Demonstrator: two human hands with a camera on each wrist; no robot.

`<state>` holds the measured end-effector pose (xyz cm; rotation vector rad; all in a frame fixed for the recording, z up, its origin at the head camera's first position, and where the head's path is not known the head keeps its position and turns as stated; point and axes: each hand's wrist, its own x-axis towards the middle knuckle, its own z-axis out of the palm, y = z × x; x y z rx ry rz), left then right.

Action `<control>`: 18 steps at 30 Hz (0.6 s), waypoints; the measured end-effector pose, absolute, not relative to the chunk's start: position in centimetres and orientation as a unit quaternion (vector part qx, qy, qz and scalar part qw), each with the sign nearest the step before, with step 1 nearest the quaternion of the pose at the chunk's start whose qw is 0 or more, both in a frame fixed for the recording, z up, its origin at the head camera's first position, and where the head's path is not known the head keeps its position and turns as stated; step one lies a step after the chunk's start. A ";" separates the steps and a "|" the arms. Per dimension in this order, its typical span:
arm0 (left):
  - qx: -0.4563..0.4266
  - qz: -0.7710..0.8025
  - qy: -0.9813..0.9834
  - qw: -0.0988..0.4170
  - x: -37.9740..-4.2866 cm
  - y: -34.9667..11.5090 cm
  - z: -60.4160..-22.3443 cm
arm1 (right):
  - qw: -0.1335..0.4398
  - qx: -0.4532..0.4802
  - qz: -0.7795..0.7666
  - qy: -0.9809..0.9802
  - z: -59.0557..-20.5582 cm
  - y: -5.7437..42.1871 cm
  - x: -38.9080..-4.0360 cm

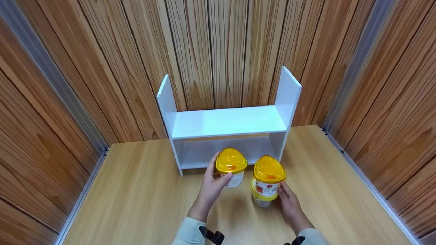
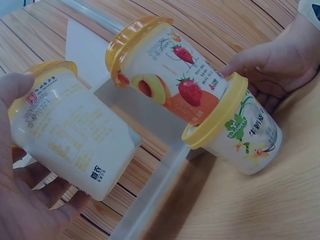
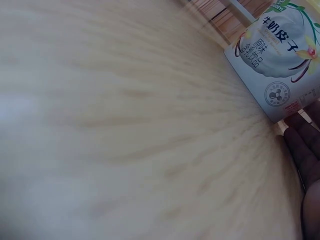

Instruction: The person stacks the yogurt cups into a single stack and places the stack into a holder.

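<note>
My left hand (image 1: 212, 187) grips a white cup with a yellow lid (image 1: 231, 161), thumb on one side and fingers round the other. In the left wrist view this cup (image 2: 75, 135) is tilted, its printed text facing the camera. To its right stand two stacked cups: the upper cup (image 2: 170, 75) has strawberry pictures and leans on the yellow lid of the lower cup (image 2: 245, 132), which shows a white flower print. My right hand (image 1: 291, 206) is at the right side of the stack, fingers loosely extended near the lower cup (image 3: 280, 55); contact is unclear.
A white two-tier shelf (image 1: 228, 120) with upright side panels stands behind the cups, against the wood-plank wall (image 1: 226, 51). The cups are in front of it, over the light wooden table (image 1: 136, 197). Metal rails (image 1: 374, 180) edge the table.
</note>
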<state>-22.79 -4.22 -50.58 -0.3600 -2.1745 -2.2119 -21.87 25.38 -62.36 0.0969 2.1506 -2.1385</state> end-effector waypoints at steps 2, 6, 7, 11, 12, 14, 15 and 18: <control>-0.123 -0.710 -0.693 0.012 -22.8 -4.2 -50.4 | 0.048 0.031 -0.702 0.710 -62.4 25.4 -21.9; -0.134 -0.715 -0.686 0.015 -22.8 -4.2 -50.1 | 0.042 0.027 -0.698 0.715 -62.4 25.4 -21.9; -0.133 -0.715 -0.686 0.015 -22.8 -4.1 -50.1 | 0.043 0.028 -0.695 0.717 -62.5 25.4 -21.9; -0.127 -0.717 -0.685 0.011 -22.7 -4.1 -49.8 | 0.042 0.026 -0.683 0.729 -62.5 25.4 -21.9; -0.126 -0.718 -0.685 0.011 -22.7 -4.0 -49.7 | 0.042 0.026 -0.681 0.731 -62.5 25.5 -21.9; -0.126 -0.720 -0.683 0.009 -22.7 -4.0 -49.5 | 0.041 0.027 -0.676 0.735 -62.5 25.5 -21.9; -0.128 -0.720 -0.682 0.009 -22.7 -4.0 -49.4 | 0.042 0.027 -0.676 0.735 -62.5 25.5 -21.9; -0.136 -0.723 -0.678 0.008 -22.6 -4.0 -49.1 | 0.040 0.027 -0.672 0.739 -62.5 25.5 -22.0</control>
